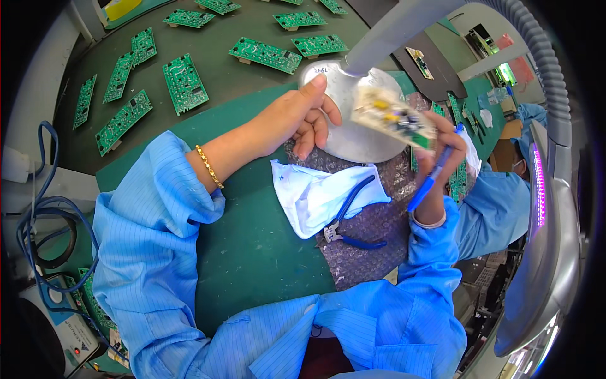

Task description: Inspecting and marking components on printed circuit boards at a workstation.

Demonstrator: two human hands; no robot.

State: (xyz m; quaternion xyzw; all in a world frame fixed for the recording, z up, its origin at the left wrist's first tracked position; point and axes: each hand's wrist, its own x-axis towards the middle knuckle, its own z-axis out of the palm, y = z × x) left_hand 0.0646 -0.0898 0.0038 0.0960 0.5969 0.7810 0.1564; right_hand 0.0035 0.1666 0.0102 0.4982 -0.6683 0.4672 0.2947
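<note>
We see our right hand (445,148) closed around a small beige circuit board (392,118), and a blue pen-like tool (429,183) is in the same hand. The board is lifted above the worktop (252,246), right of centre. Our left hand (302,115) has the fingers curled, holding nothing, and its thumb touches the round silver lamp base (353,142). Nearer to us lie a white cloth (312,192) and blue-handled cutters (350,221) on bubble wrap (372,252). Many green circuit boards (184,82) lie on the far left side.
</note>
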